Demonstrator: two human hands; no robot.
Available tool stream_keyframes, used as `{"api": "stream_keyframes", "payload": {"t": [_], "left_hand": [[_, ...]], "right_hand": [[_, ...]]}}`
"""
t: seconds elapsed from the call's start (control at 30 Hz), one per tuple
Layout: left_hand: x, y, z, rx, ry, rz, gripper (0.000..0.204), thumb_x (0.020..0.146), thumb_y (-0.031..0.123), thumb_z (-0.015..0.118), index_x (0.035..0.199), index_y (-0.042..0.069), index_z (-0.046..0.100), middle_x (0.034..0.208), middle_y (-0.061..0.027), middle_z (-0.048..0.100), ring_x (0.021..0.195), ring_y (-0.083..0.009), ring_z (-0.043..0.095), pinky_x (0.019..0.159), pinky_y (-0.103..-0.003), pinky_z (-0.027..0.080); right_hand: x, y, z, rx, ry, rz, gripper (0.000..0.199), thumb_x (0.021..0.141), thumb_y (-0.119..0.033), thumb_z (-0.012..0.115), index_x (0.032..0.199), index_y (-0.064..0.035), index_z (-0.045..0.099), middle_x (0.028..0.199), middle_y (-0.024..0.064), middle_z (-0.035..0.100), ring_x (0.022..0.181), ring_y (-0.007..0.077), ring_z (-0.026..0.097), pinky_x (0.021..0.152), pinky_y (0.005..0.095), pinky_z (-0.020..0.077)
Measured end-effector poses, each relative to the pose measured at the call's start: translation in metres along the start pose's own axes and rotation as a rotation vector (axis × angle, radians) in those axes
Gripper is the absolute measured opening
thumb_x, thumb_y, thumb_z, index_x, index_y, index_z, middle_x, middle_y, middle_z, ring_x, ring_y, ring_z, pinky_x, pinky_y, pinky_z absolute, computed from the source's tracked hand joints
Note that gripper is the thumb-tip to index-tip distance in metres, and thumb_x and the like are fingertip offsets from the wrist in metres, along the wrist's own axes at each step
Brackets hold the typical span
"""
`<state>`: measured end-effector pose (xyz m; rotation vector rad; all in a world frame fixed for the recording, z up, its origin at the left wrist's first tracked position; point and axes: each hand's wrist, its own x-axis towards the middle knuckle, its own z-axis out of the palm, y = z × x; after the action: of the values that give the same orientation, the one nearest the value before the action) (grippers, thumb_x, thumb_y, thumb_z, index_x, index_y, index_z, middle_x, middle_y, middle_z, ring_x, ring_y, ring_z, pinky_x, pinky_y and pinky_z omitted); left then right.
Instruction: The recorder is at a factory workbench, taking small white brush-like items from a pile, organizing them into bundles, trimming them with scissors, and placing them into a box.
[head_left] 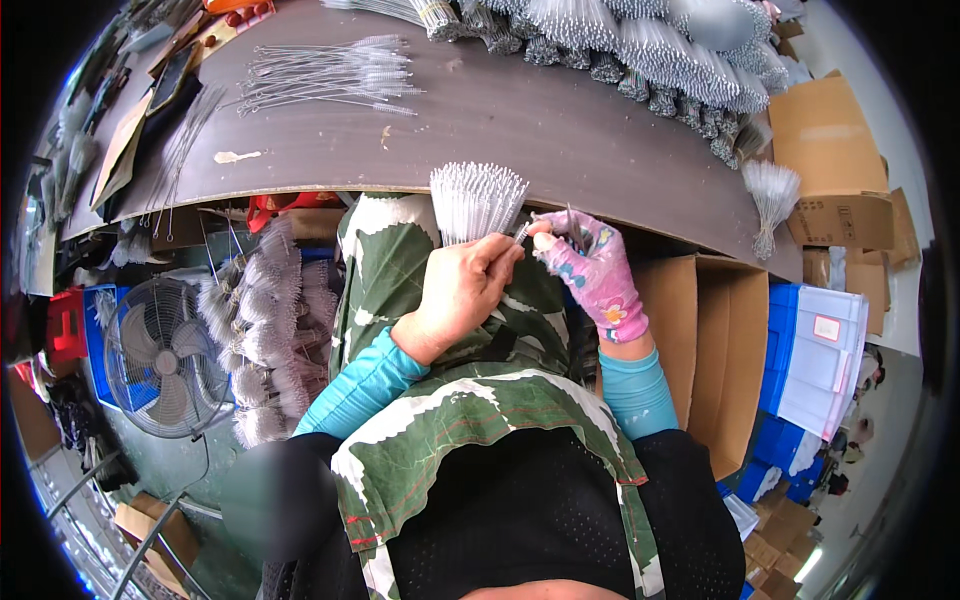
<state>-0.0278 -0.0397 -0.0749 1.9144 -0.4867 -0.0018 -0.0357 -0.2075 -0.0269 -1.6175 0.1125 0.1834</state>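
In my bare left hand (462,288) is a bundle of thin wire brushes (478,203) with clear bristles, their tips fanned upward. Its fingers are closed round the lower part, which they hide. My right hand (592,265), in a pink flowered glove with bare fingertips, is closed just right of the bundle. A slim dark metal hand tool (574,228) sticks up from its grip; its kind cannot be made out. Between the two hands shows a short twisted wire end (522,232), close to the right fingertips. Both hands are over my camouflage apron (470,412), by the table's near edge.
On the brown table (330,150) lie loose wire brushes (330,75) at left and a big pile of bundled brushes (640,50) at the back. One bundle (771,200) stands far right. Below are a fan (165,362), hanging brushes (268,320) and an open carton (730,350).
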Motion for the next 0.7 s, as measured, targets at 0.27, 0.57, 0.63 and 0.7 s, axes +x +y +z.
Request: {"api": "stream_keyframes", "payload": {"t": [0.27,0.57,0.63,0.7], "left_hand": [[-0.005,0.000,0.005,0.042,0.039,0.029,0.011,0.084,0.015,0.060,0.078,0.007,0.058,0.060,-0.0111,0.057,0.054,-0.0309,0.057,0.048,-0.037,0.044],[0.000,0.005,-0.006,-0.183,-0.088,-0.140,0.013,0.088,0.016,0.055,0.082,0.006,0.061,0.059,-0.0070,0.059,0.052,-0.0239,0.059,0.049,-0.033,0.045],[0.005,0.005,-0.009,-0.196,-0.136,-0.126,0.017,0.091,0.016,0.050,0.084,0.006,0.062,0.059,-0.0055,0.059,0.052,-0.0207,0.060,0.050,-0.031,0.046],[0.001,0.007,-0.010,-0.176,-0.157,-0.158,0.019,0.092,0.016,0.048,0.084,0.006,0.061,0.058,-0.0054,0.058,0.052,-0.0209,0.059,0.051,-0.031,0.046]], "right_hand": [[-0.003,0.005,0.009,-0.020,0.028,-0.049,0.007,0.083,-0.002,0.060,0.090,-0.0012,0.062,0.083,-0.0013,0.062,0.069,0.0055,0.053,0.061,0.0208,0.0434],[0.020,0.041,-0.029,-0.424,0.332,-0.075,0.017,0.084,-0.014,0.062,0.075,0.0006,0.061,0.060,0.0061,0.060,0.059,0.0124,0.057,0.059,0.0283,0.0453],[0.017,0.029,-0.025,-0.274,0.290,0.054,0.015,0.086,-0.013,0.061,0.079,0.0006,0.061,0.067,0.0013,0.061,0.065,0.0066,0.055,0.062,0.0238,0.0449],[0.010,0.026,-0.012,-0.181,0.191,-0.059,0.008,0.085,-0.007,0.062,0.086,0.0005,0.061,0.076,0.0007,0.062,0.069,0.0077,0.056,0.065,0.0225,0.0457]]}}
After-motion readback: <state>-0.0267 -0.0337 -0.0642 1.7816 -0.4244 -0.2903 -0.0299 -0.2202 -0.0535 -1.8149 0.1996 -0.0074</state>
